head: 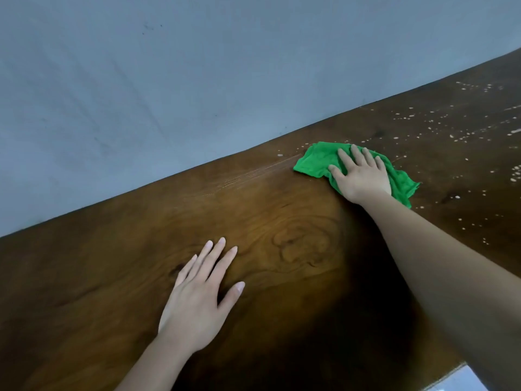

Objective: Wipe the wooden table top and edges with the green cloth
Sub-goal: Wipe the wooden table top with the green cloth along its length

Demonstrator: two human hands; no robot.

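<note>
**Right hand flat on the cloth, left hand flat on the wood**

The right fingers lie straight and slightly spread on top of the cloth, pointing toward the far edge. The thumb is out to the left, its tip on the cloth's near rim. Nothing is curled or pinched: the right hand presses palm-down on the fabric. The wrist sits at the cloth's near side, and the forearm runs straight back, down and to the right, out of the frame's lower right corner.

The cloth is green and crumpled. It lies on the table near the far edge, right of the middle, and sticks out from under the palm to the left and to the right.

The left fingers are long, straight and fanned a little, tips toward the far edge. The thumb is splayed to the right. The left hand rests palm-down on bare wood, nearer the person and well apart from the cloth. Its forearm leaves at the bottom edge.

Pale specks dot the wood to the right of the cloth. Faint streaks run to its left, along the far edge. A grey-blue wall meets the table behind.
</note>
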